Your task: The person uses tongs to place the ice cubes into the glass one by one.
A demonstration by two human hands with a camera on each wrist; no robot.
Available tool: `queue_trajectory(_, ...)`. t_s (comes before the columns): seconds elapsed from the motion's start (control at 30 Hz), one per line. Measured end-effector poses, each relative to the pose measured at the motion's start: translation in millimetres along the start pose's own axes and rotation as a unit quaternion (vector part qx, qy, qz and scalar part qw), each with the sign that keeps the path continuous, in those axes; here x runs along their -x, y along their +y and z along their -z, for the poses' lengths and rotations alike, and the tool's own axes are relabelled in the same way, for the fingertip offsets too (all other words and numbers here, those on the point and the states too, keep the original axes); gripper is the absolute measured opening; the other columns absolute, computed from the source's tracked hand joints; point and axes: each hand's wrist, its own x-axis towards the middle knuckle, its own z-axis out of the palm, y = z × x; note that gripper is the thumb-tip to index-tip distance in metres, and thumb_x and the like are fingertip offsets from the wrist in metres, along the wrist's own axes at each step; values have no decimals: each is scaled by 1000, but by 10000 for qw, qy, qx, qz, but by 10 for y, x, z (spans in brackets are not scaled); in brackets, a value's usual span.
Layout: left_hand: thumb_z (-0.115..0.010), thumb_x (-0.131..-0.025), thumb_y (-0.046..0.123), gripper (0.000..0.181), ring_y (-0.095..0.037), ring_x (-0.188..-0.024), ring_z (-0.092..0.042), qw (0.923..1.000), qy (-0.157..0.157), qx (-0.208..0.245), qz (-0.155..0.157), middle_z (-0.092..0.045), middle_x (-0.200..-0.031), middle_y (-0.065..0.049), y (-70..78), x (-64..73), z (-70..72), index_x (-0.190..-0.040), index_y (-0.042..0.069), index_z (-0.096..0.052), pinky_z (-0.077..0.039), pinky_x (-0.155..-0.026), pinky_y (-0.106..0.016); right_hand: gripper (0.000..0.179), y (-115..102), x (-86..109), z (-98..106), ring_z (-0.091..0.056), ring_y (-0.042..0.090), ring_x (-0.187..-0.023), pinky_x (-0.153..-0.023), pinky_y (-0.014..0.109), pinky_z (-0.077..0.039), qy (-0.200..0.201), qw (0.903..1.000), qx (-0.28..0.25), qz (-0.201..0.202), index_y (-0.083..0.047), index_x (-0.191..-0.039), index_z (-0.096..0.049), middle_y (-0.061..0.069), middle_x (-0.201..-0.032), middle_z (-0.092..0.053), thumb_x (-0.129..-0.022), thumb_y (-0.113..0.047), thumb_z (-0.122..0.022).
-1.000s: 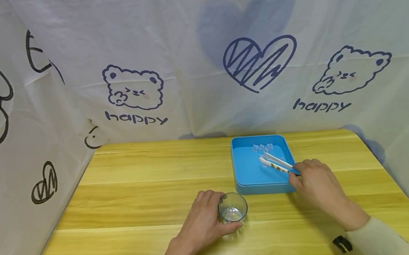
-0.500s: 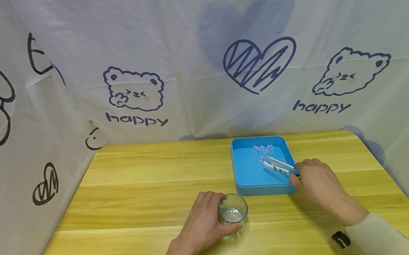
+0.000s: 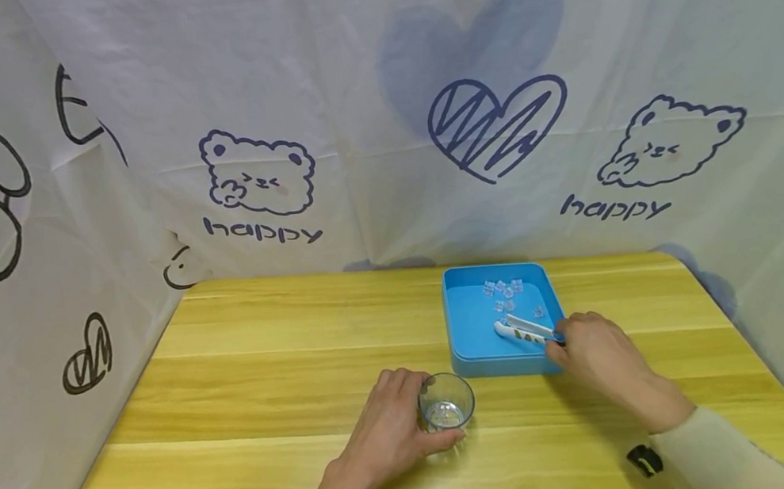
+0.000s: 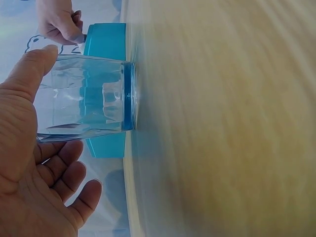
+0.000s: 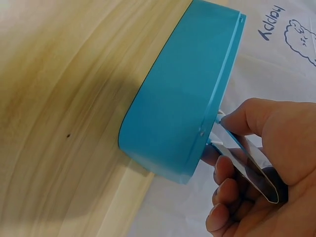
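Note:
My left hand [image 3: 396,419] holds a clear drinking glass [image 3: 446,400] upright on the table, thumb on the near side and fingers at the far side. Something small and clear lies at the glass's bottom [image 4: 112,98]. My right hand [image 3: 604,354] grips small white tongs [image 3: 526,333] over the right front edge of a blue square tray [image 3: 473,335]. The tong tips point down and left into it. Several clear cubes [image 3: 504,287] lie inside, mostly toward the back. One sits by the tips; I cannot tell whether it is pinched. In the right wrist view the tray wall hides the tips.
The wood-grain table [image 3: 267,353] extends to the left of the tray and glass. A white cloth [image 3: 350,121] with printed bears and hearts hangs behind and along both sides. A black strap piece [image 3: 644,460] shows beside the right sleeve.
The right hand has brought the tongs toward the tray's near side and slightly left, uncovering cubes behind them. The left hand and the glass have stayed in place.

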Motion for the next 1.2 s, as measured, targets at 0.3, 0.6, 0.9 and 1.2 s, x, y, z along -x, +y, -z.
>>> queue_trajectory(0.3,-85,-78,64,77,-16,-107,-53,10000,-1,23,37,-64,-114,2,1,7,-3,-130,11,-65,-51,-94,-35,40,22,-36,-34,-36,17,-60,-56,28,-29,147,9997,-78,168,-15,-61,-41,-1,-62,-34,-90,-9,-67)
queue_trajectory(0.6,-87,-77,63,77,-17,-107,-54,10000,81,-6,14,-64,-114,1,17,-16,-14,-130,11,-65,-51,-94,-36,40,76,-70,-65,-37,17,-61,-57,27,-29,185,9994,-90,291,-16,-62,-41,-1,-63,-35,-90,-9,-68)
queue_trajectory(0.9,-87,-77,64,78,-17,-108,-54,10000,83,-6,-5,-64,-115,1,1,8,-23,-130,11,-65,-51,-96,-37,41,54,-40,-99,-37,17,-62,-57,28,-27,183,9996,-78,185,-16,-62,-40,-2,-63,-33,-91,-8,-68)
queue_trajectory(1.2,-87,-76,63,78,-17,-107,-54,9997,205,-54,-94,-64,-114,1,-32,25,-80,-130,11,-65,-52,-93,-36,43,66,-1,-150,-36,17,-62,-57,28,-28,282,9992,-124,253,-16,-61,-40,-2,-62,-33,-93,-8,-67)
